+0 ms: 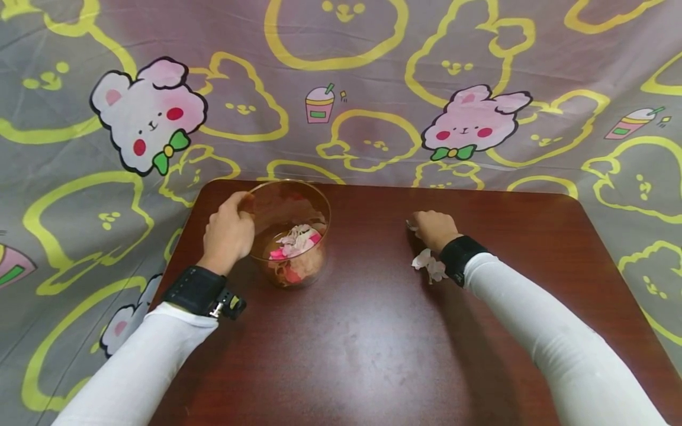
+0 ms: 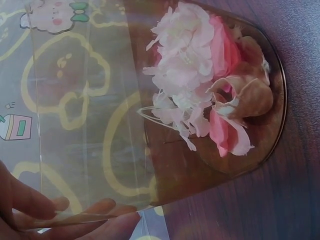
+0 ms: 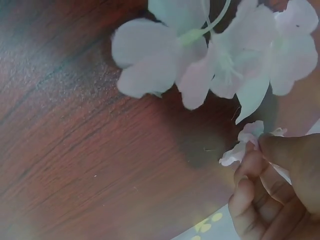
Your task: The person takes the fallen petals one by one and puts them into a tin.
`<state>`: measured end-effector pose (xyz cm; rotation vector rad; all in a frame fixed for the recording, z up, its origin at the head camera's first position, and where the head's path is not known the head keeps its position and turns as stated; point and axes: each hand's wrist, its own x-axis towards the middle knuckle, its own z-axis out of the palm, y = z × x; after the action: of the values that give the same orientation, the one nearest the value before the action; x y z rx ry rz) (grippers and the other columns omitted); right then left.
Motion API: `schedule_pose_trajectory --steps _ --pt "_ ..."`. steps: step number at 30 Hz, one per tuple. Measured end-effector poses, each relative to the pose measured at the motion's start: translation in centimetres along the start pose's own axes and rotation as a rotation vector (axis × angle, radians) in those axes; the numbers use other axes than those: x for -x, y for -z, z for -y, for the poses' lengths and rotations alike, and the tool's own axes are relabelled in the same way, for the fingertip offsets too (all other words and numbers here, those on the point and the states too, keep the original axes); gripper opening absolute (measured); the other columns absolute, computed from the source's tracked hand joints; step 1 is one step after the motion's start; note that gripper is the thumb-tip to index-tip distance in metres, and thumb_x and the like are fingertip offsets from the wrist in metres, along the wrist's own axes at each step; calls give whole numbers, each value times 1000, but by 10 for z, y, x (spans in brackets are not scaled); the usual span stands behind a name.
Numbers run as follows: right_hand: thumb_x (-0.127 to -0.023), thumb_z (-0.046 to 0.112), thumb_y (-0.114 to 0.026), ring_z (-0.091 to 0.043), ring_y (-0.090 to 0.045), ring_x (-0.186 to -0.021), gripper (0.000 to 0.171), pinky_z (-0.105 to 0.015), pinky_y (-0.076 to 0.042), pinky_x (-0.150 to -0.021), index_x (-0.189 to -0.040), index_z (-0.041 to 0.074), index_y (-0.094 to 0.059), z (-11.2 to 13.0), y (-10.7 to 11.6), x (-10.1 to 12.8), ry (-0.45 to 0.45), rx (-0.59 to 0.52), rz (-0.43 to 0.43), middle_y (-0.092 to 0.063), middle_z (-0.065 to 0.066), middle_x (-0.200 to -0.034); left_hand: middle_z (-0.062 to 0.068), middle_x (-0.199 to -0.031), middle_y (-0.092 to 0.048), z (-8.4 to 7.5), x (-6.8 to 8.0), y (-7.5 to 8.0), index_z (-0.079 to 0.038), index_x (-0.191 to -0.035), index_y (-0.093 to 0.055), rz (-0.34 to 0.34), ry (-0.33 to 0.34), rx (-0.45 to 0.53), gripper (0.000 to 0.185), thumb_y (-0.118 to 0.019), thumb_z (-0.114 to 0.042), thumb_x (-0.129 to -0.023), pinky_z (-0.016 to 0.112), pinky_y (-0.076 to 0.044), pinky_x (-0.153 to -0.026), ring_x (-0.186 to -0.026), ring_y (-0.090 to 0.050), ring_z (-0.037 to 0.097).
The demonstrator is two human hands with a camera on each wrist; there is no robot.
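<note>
My left hand [image 1: 230, 232] grips the rim of a clear, amber-tinted plastic container [image 1: 290, 190] at its left side, fingers and thumb on either side of the wall in the left wrist view. Inside lie pale pink artificial flowers [image 2: 185, 55], with brighter pink petals [image 2: 225, 135] and a tan bloom [image 2: 250, 95] among them. To the right, my right hand [image 1: 436, 229] pinches a small pale pink flower [image 3: 250, 140] between thumb and fingertips. Close beside that hand, near the wrist, are more pale pink flowers [image 1: 429, 266], large in the right wrist view.
Both stand over a dark reddish-brown wooden table [image 1: 341, 355] with rounded far corners. A grey cloth [image 1: 373, 89] printed with yellow outlines and rabbits hangs behind the table and along its sides. Black bands [image 1: 196, 290] with cameras sit on both wrists.
</note>
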<state>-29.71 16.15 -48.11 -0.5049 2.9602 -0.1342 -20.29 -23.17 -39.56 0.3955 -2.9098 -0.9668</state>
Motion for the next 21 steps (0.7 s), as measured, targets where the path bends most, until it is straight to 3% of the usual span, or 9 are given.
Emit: schedule_pose_trajectory --steps 5,9,21 --pt "-91 5 -68 -35 -73 -97 28 -55 -56 -78 -120 7 -67 5 5 1 11 -18 -23 -76 -15 -104 18 -139 -61 -1 0 1 -24 -145 -49 2 8 -6 46 -30 -19 -103 54 -45 -74 -102 -63 47" --pt "-96 8 -63 -33 -72 -99 29 -51 -56 -78 -124 5 -65 11 10 1 20 -42 -41 -75 -15 -108 18 -139 -61 -1 -1 1 -25 -146 -49 7 17 -4 46 -30 -20 -104 51 -44 -72 -99 -63 45" --pt "-95 8 -58 -29 -71 -95 22 -49 -55 -75 -115 10 -68 40 33 7 59 -160 -96 -75 -9 -104 18 -138 -62 -1 -1 1 -24 -147 -48 7 7 -4 47 -29 -20 -104 51 -44 -72 -99 -63 45"
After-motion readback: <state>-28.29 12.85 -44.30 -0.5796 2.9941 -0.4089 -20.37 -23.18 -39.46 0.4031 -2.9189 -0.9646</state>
